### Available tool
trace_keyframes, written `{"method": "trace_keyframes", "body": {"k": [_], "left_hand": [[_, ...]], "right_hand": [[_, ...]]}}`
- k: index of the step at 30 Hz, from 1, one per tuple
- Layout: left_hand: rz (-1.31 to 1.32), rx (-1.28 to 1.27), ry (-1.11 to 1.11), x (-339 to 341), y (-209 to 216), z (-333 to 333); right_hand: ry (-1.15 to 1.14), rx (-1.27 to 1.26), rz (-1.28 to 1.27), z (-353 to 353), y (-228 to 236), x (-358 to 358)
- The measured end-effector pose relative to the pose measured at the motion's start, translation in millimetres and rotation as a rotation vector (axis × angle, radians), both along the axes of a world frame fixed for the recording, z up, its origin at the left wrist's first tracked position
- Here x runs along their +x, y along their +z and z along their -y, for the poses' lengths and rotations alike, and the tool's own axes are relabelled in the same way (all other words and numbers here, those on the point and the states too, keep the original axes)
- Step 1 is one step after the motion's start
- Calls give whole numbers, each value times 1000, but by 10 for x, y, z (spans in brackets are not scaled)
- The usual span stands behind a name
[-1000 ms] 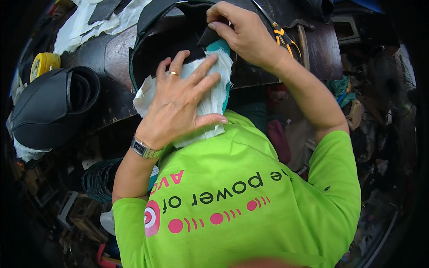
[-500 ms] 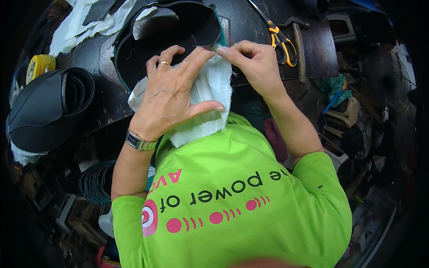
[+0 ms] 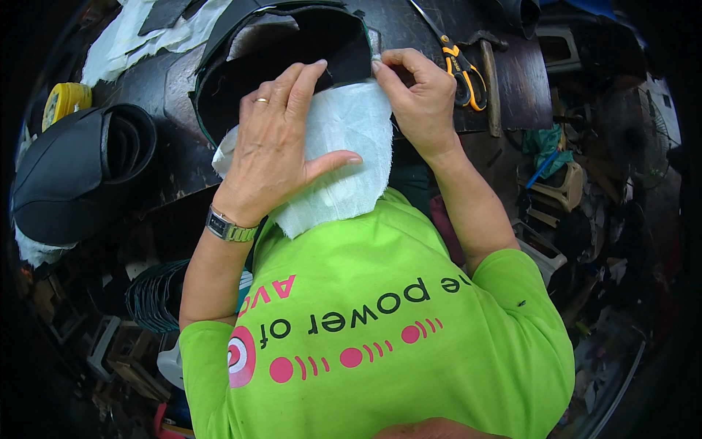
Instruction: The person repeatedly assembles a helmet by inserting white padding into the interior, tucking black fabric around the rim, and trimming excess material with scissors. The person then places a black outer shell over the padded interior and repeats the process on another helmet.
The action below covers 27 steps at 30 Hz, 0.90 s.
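Note:
A curved black piece (image 3: 340, 57) with a green edge stands open on the table, its hollow toward me. White cloth (image 3: 347, 124) with frayed edges hangs from its near rim over the table edge onto my shirt. My left hand (image 3: 274, 139) lies on the cloth, fingers stretched forward and thumb spread to the right. At the right end of the rim, my right hand (image 3: 420, 99) pinches a corner of the cloth against the black piece. Its fingertips partly hide that corner. A grey patch (image 3: 259, 36) shows inside the hollow.
Orange-handled scissors (image 3: 462, 73) and a hammer (image 3: 491, 88) lie right of my right hand. Rolled black pieces (image 3: 73, 175) and a yellow tub (image 3: 66, 104) sit at the left. More white cloth (image 3: 121, 47) is at the far left. Stools and scraps crowd the floor.
My right hand has moved slightly right and away from me, drawing the cloth smoother and wider. My left fingers have straightened and now sit apart from the right hand. The black piece shifted slightly right.

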<state>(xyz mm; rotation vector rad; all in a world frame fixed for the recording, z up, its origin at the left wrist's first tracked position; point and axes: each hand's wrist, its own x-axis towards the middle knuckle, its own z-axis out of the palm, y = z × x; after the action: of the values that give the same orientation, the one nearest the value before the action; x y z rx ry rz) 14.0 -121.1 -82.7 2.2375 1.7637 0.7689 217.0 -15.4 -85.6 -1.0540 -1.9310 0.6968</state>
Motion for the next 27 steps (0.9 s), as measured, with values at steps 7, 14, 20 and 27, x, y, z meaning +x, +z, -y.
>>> {"method": "trace_keyframes", "body": {"k": [7,14,20,27], "left_hand": [[-185,-80,-1,63,62,25],[-221,-82,-73,108,154,-32],[-346,-89,-135,181,250,-75],[-161,56,-113,-155,527,-49]], "right_hand": [[33,-35,-14,-69,-108,67],[-142,-256,-126,-243,-73,132],[25,-129,-15,-216,-67,-13],[136,13,247,-291,390,-74]]}}
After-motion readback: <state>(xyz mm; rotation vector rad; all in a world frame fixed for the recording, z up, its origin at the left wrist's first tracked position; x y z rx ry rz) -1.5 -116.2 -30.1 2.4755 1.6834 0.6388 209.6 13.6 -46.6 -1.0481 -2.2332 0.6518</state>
